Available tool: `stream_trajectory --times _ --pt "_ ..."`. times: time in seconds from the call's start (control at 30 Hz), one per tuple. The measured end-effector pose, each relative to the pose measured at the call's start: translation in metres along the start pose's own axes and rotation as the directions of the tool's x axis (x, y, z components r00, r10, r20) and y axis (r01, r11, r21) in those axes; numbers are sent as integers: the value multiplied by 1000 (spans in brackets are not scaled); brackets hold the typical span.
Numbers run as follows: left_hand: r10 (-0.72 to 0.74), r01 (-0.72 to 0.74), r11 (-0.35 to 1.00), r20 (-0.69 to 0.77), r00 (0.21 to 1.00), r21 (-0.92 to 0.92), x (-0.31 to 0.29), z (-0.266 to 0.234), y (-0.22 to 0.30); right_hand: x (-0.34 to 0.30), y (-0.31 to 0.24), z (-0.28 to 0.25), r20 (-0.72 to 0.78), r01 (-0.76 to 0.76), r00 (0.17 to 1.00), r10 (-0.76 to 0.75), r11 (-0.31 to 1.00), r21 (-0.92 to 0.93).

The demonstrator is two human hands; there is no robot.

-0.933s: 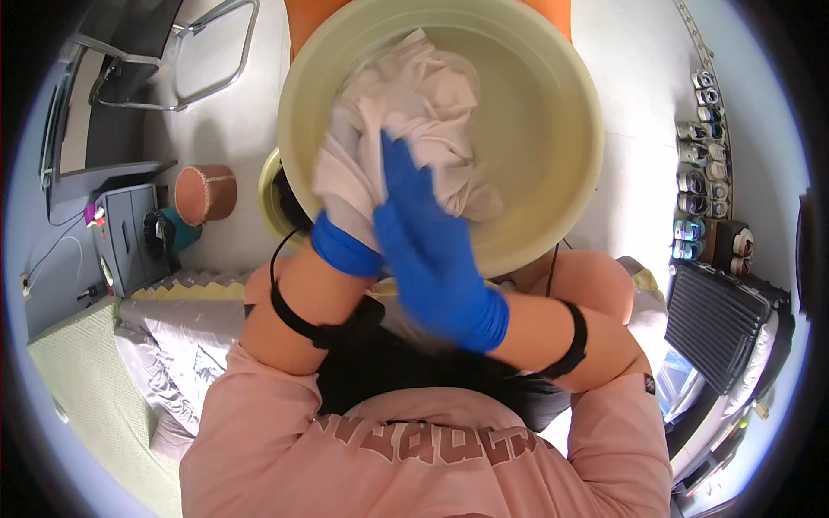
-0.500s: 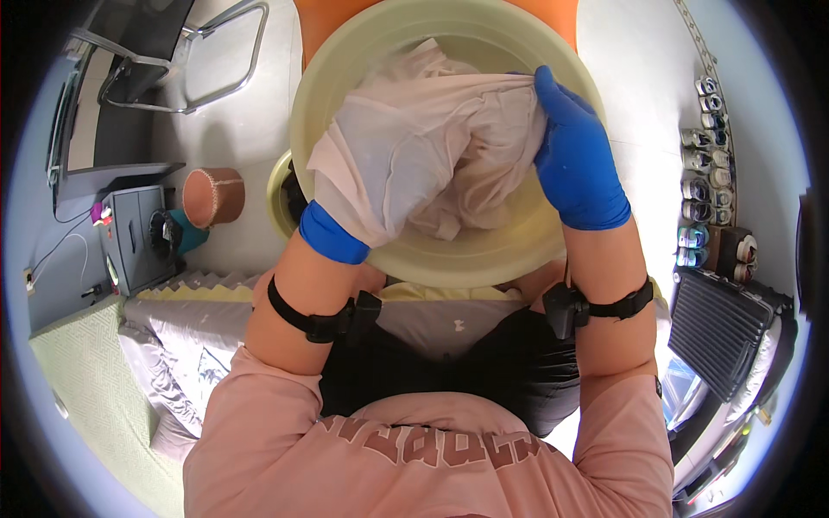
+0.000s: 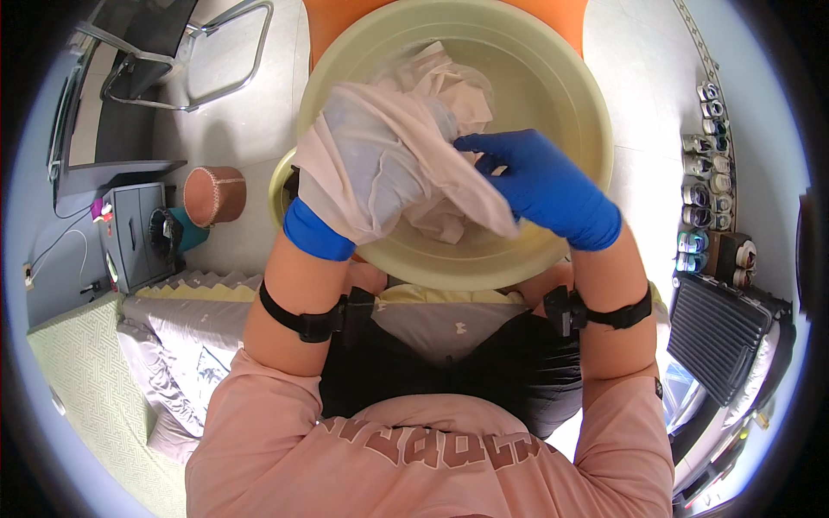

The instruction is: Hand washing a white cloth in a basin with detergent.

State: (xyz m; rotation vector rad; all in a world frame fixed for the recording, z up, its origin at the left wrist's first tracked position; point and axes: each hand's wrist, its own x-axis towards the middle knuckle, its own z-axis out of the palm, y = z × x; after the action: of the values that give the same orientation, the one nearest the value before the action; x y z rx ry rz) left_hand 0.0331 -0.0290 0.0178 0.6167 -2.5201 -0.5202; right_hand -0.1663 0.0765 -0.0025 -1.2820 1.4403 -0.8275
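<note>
A wet, thin, pale pink garment point(image 3: 432, 160) is bunched over a large cream-green basin point(image 3: 596, 112), its far part lying in shallow water. My left hand point(image 3: 319, 231), in a blue glove, is inside the garment, so the cloth covers it and only the blue cuff shows. The fingers are hidden. My right hand point(image 3: 544, 186), also gloved in blue, bends its fingers at the garment's edge near the middle of the basin and seems to pinch it. One fold of cloth hangs below these fingers toward the near right.
The basin rests on an orange stool point(image 3: 553, 22). Beside it on the left stands a smaller yellowish basin point(image 3: 281, 194), partly hidden. Farther left are a brown bucket point(image 3: 214, 197) and a metal-framed chair point(image 3: 229, 65). Shoes point(image 3: 708, 173) and a black suitcase point(image 3: 719, 337) line the right side.
My right hand has come from the basin's right side to the left and nearer, and its stretched bundle of cloth has slackened into a hanging fold. The covered left hand has shifted slightly left.
</note>
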Motion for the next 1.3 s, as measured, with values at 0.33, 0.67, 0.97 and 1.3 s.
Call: stream_trajectory --times 0.33,0.67,0.97,1.3 --pt "21 -17 988 -19 1000 152 -4 -3 -4 8 4 12 -518 105 809 -278 935 -338" --pt "-143 165 941 94 985 -296 -6 -2 4 30 33 -28 -740 40 618 -267 950 -309" --pt "-238 343 776 258 936 -530 -17 -12 -14 16 9 -33 -402 108 830 -386 818 -564" --pt "-121 168 944 175 977 -284 -13 -11 -10 18 17 0 -549 135 805 -226 970 -201"
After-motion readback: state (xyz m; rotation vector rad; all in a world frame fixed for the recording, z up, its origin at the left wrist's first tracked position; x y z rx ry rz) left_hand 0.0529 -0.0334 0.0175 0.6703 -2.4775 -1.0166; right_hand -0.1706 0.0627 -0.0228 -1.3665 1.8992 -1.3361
